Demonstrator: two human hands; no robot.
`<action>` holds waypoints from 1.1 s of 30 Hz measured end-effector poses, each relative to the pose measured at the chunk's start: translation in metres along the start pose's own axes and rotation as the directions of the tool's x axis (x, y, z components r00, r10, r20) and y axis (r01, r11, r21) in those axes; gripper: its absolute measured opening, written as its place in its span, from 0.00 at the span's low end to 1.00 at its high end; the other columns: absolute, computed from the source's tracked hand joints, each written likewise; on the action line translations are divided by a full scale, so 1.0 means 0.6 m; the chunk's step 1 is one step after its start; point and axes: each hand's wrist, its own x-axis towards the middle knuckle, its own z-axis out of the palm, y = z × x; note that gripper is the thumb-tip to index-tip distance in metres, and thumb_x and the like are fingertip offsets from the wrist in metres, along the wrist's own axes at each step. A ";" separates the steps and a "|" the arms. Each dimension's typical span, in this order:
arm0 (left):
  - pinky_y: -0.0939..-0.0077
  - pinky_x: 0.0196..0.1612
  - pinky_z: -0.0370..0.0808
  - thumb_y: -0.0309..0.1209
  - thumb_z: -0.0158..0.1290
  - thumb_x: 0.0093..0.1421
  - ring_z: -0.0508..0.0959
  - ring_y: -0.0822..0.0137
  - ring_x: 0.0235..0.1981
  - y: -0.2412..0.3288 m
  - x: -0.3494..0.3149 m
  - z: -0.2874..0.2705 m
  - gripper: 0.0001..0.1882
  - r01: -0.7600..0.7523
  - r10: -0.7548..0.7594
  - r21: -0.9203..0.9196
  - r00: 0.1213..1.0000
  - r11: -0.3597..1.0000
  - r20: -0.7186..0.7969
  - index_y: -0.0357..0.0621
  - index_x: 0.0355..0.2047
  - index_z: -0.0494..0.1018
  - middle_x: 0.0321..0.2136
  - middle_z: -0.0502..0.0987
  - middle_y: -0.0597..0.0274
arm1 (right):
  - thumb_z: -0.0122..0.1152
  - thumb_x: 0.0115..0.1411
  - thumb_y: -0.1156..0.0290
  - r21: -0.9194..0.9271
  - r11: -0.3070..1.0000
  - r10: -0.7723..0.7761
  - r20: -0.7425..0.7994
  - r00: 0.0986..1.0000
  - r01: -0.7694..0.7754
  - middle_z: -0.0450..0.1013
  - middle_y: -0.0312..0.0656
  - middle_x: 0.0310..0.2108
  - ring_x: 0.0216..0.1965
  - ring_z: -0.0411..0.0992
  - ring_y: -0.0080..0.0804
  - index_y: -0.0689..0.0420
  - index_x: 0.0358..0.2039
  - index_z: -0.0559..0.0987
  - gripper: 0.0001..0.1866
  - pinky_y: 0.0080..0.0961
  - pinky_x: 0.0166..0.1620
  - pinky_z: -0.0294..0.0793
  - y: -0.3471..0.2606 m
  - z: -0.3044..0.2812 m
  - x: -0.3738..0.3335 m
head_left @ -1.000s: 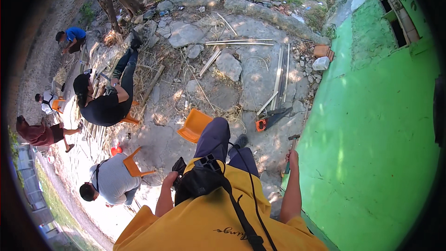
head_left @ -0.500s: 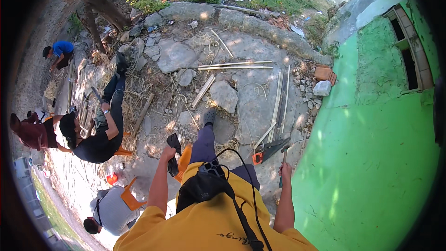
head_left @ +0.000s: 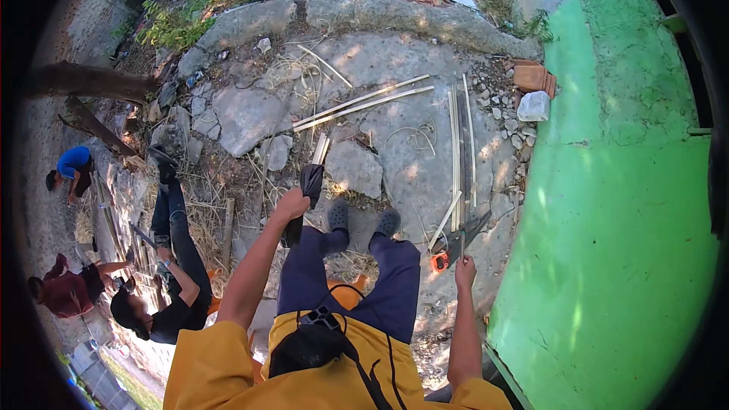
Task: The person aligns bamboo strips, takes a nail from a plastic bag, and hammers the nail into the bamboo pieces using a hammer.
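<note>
My left hand [head_left: 291, 203] is closed around a crumpled black cloth or bag [head_left: 311, 181], which hangs above and below the fist. Off to the right, my right hand [head_left: 465, 272] grips a slim tool [head_left: 462, 243] with a thin shaft; its kind is not clear. Just beyond that hand lies a handsaw [head_left: 440, 261] with an orange handle and dark blade. Long pale bamboo strips [head_left: 456, 156] lie on the ground past the saw, and two more strips [head_left: 364, 104] cross the middle. Between my legs shows part of an orange stool [head_left: 346, 294].
A bright green wall [head_left: 600, 243] bounds the right side, with a white block [head_left: 534, 106] and terracotta bricks [head_left: 534, 77] at its foot. Uneven broken slabs [head_left: 247, 118] cover the ground. At left, a person in black [head_left: 178, 317] sits among bamboo; others are beyond.
The view has swung, so the wall and people appear shifted. My left hand with the black cloth or bag has moved forward. Both my feet now show together; a person in grey has left view.
</note>
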 end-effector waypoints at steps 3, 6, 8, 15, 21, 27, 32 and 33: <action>0.46 0.48 0.75 0.39 0.50 0.56 0.79 0.32 0.41 0.062 0.123 0.070 0.23 -0.164 0.164 0.027 0.986 0.986 -0.015 0.23 0.34 0.75 0.37 0.78 0.26 | 0.59 0.60 0.69 0.027 0.996 -0.088 -0.095 0.992 0.091 0.80 0.53 0.33 0.36 0.80 0.53 0.60 0.49 0.77 0.17 0.44 0.42 0.76 0.008 0.090 0.106; 0.46 0.46 0.75 0.39 0.49 0.56 0.80 0.33 0.42 0.120 0.253 0.167 0.22 -0.223 0.223 -0.015 0.966 0.975 0.132 0.25 0.36 0.76 0.36 0.79 0.28 | 0.58 0.59 0.67 -0.030 0.976 -0.217 -0.062 0.974 0.215 0.79 0.57 0.39 0.41 0.78 0.57 0.57 0.51 0.76 0.19 0.50 0.45 0.74 0.011 0.155 0.220; 0.46 0.46 0.75 0.39 0.48 0.56 0.79 0.32 0.41 0.160 0.354 0.245 0.23 -0.284 0.285 -0.025 0.948 0.959 0.143 0.25 0.35 0.76 0.35 0.79 0.28 | 0.59 0.59 0.67 -0.060 0.975 -0.215 -0.051 0.975 0.212 0.79 0.57 0.38 0.40 0.78 0.57 0.57 0.51 0.76 0.19 0.51 0.44 0.74 0.019 0.201 0.286; 0.45 0.47 0.75 0.38 0.49 0.55 0.79 0.32 0.42 0.288 0.596 0.525 0.22 -0.466 0.470 -0.064 0.876 0.882 0.109 0.24 0.32 0.77 0.36 0.78 0.26 | 0.63 0.58 0.73 -0.033 0.940 -0.340 -0.189 0.921 0.340 0.79 0.51 0.40 0.40 0.78 0.52 0.55 0.55 0.75 0.22 0.45 0.43 0.76 0.120 0.461 0.455; 0.44 0.46 0.77 0.37 0.52 0.55 0.81 0.33 0.39 0.319 0.693 0.676 0.20 -0.580 0.586 -0.116 0.810 0.806 0.027 0.26 0.33 0.77 0.35 0.79 0.29 | 0.63 0.60 0.74 0.202 0.944 -0.190 -0.316 0.930 0.261 0.77 0.55 0.42 0.42 0.77 0.53 0.59 0.53 0.76 0.19 0.42 0.46 0.74 0.150 0.677 0.509; 0.51 0.52 0.77 0.37 0.54 0.55 0.81 0.41 0.48 0.311 0.687 0.748 0.20 -0.520 0.534 -0.121 0.833 0.845 0.148 0.30 0.40 0.78 0.42 0.81 0.34 | 0.65 0.58 0.75 0.134 0.946 -0.225 -0.386 0.895 0.296 0.76 0.53 0.43 0.43 0.76 0.49 0.62 0.54 0.77 0.22 0.41 0.46 0.74 0.220 0.734 0.506; 0.56 0.52 0.79 0.55 0.60 0.56 0.82 0.47 0.49 0.279 0.650 0.704 0.32 -0.534 0.529 -0.008 0.834 0.845 0.158 0.35 0.44 0.82 0.46 0.82 0.44 | 0.63 0.55 0.78 0.031 0.959 -0.251 -0.372 0.894 0.282 0.70 0.49 0.47 0.40 0.72 0.43 0.59 0.55 0.77 0.24 0.38 0.45 0.72 0.241 0.733 0.516; 0.55 0.52 0.79 0.59 0.60 0.56 0.82 0.47 0.50 0.267 0.655 0.678 0.34 -0.548 0.540 0.055 0.834 0.834 0.116 0.37 0.45 0.82 0.47 0.82 0.45 | 0.63 0.55 0.78 0.034 0.952 -0.272 -0.365 0.890 0.304 0.70 0.49 0.47 0.40 0.72 0.43 0.59 0.55 0.77 0.24 0.38 0.45 0.72 0.225 0.727 0.521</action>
